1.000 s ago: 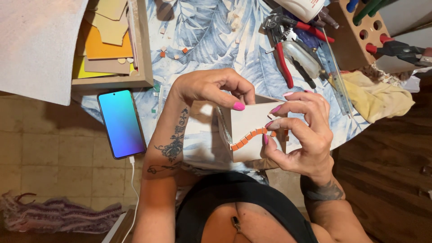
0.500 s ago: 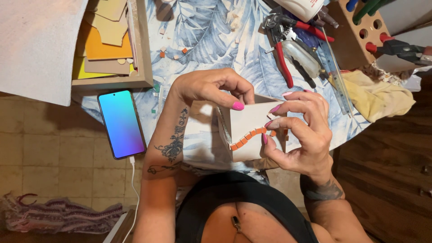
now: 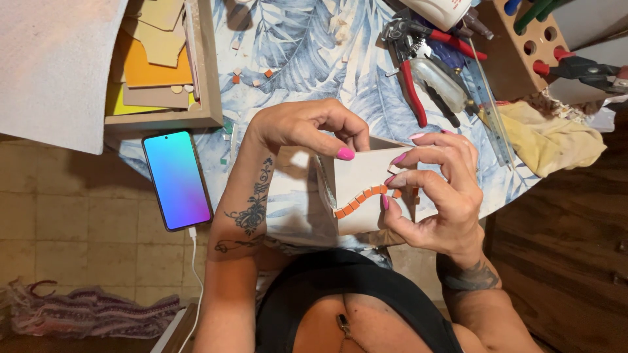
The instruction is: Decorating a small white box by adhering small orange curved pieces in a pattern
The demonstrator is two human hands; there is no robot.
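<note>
The left hand (image 3: pixel 297 127) grips the top edge of a small white box (image 3: pixel 358 189), held up over the near edge of the table (image 3: pixel 307 59). The right hand (image 3: pixel 435 196) pinches an orange tile (image 3: pixel 396 193) at the right end of a bent row of tiles (image 3: pixel 356 201). To do it well, keep the box still, set the tile just beside the last one, and press gently. Pliers (image 3: pixel 412 72) lie far behind.

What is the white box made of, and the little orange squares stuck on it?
The white box, held by the left hand and the right hand, looks like matte, plain painted wood or thick board; its thick edges suggest that, but I can't be sure. The orange squares look like small cut tile pieces, flat and evenly coloured, perhaps ceramic or glass.
</note>
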